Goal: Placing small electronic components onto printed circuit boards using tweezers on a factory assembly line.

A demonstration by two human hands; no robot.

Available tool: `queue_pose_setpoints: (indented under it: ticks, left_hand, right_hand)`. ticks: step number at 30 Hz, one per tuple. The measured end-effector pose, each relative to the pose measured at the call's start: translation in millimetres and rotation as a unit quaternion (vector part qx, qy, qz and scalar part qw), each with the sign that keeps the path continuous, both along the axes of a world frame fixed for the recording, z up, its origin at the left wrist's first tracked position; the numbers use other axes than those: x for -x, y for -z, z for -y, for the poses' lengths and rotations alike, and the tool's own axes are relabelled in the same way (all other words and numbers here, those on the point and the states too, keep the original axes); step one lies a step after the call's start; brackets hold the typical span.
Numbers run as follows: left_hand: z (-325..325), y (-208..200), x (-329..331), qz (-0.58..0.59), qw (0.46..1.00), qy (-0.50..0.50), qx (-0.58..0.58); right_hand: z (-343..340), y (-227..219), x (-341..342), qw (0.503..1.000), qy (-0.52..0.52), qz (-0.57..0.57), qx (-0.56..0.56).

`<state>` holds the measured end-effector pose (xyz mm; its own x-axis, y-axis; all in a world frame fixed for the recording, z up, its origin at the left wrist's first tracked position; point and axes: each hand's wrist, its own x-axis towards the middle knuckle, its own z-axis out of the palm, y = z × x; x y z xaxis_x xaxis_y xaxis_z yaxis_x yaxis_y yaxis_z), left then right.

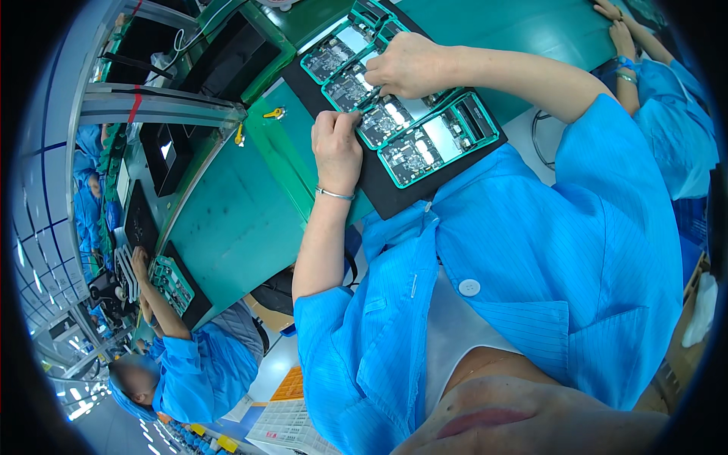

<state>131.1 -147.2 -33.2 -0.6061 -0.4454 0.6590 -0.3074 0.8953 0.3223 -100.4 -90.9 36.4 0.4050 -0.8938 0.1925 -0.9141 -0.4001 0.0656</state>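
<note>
Several opened phone housings with teal rims (442, 142) lie side by side on a black mat (377, 186), circuit boards and silver battery areas facing up. My left hand (337, 150), a thin bangle at its wrist, is closed at the left edge of the middle housings, fingertips at a rim. My right hand (413, 67) reaches over the same housings from the right, fingers curled down in a pinch above a circuit board (347, 87). It covers part of the housings beneath. Whatever either hand's fingertips hold is hidden or too small to make out.
The mat rests on a green worktable (227, 220). Two small yellow-handled fittings (274, 114) (240, 135) sit left of my hands, beside a metal frame rail (163, 104). A co-worker in blue (205, 371) handles similar housings at left; another person's hands (623, 34) show at far right.
</note>
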Motion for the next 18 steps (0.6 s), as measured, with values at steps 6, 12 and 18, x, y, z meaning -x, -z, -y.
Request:
queue_pose_setpoints:
  ticks: [6, 12, 18]
  left_hand:
    - [0.6, -0.3, 1.2, -0.002, 1.0, -0.001, 0.001]
    - [1.1, 0.3, 1.2, -0.004, 1.0, -0.002, 0.002]
    - [2.0, 1.0, 1.3, -0.007, 1.0, -0.001, -0.004]
  right_hand:
    - [-0.5, -0.8, 0.5, 1.0, 0.0, -0.005, 0.003]
    - [0.5, -2.0, 0.2, 1.0, -0.001, -0.002, -0.003]
    - [0.6, -1.6, 0.1, 1.0, 0.003, 0.004, -0.002]
